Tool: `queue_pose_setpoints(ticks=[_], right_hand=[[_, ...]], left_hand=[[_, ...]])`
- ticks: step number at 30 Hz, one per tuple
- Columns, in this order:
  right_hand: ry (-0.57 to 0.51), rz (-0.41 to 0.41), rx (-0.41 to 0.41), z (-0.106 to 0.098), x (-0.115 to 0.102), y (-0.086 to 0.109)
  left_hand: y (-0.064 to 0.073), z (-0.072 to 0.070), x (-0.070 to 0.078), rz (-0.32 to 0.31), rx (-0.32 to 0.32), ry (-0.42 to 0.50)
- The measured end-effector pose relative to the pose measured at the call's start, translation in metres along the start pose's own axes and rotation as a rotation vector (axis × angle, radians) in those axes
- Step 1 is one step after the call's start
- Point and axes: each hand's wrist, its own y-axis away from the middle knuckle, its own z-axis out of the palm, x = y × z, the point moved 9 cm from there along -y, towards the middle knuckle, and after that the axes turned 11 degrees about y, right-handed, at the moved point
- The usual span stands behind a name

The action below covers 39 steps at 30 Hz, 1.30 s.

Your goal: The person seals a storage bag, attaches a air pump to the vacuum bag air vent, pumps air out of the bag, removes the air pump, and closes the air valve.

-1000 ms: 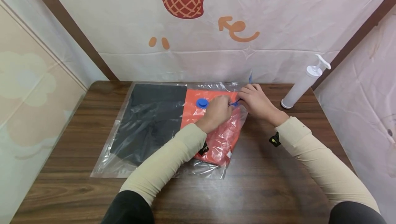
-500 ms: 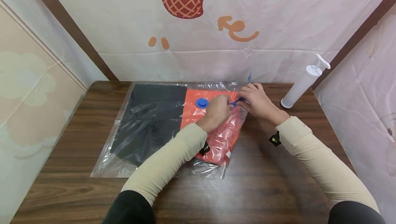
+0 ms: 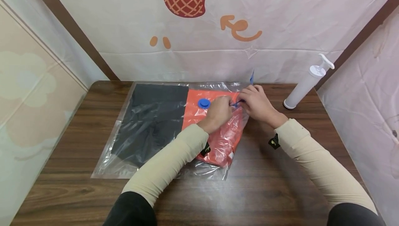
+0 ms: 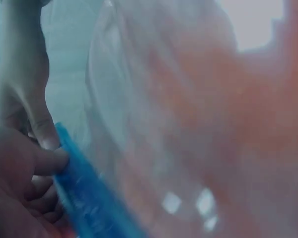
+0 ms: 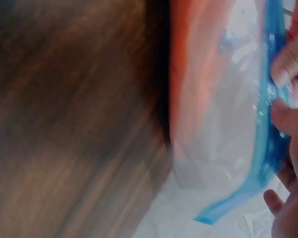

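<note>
A clear vacuum storage bag lies flat, with dark folded fabric inside on the left and orange fabric on the right. Its round blue valve sits over the orange part. Along the bag's right edge runs a blue zip strip, its far end sticking up past the fingers. My left hand pinches this strip, thumb on top in the left wrist view. Just farther along it, my right hand also pinches the strip between thumb and fingers. Some of the strip is hidden by both hands.
A white hand pump with a T-shaped handle stands upright at the table's back right. The brown wooden table meets a printed cloth backdrop behind, with cloth panels at both sides.
Both hands stay at the blue strip with only small finger shifts. The right wrist and forearm have moved slightly left. The bag and pump keep their places.
</note>
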Motion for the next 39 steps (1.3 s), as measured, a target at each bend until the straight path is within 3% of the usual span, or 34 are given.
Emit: queue_pose_setpoints(ticks=[5, 17, 22, 26, 34, 39], right_hand=[[-0.015, -0.004, -0.051, -0.002, 0.01, -0.001], [-0.013, -0.033, -0.027, -0.008, 0.017, -0.002], [0.018, -0.045, -0.007, -0.004, 0.013, -0.003], [0.06, -0.051, 0.013, -0.004, 0.01, -0.002], [0.033, -0.048, -0.006, -0.007, 0.011, -0.003], [0.045, -0.067, -0.018, -0.015, 0.016, -0.004]], left_hand=[[0.001, 0.002, -0.003, -0.019, -0.035, 0.004], [0.005, 0.001, -0.006, -0.053, -0.055, 0.036], [0.005, 0.0, -0.008, -0.071, -0.052, -0.004], [0.002, 0.0, -0.004, -0.066, -0.062, -0.049], [-0.01, 0.002, -0.001, -0.082, -0.05, 0.011], [-0.012, 0.006, 0.003, -0.06, -0.089, -0.051]])
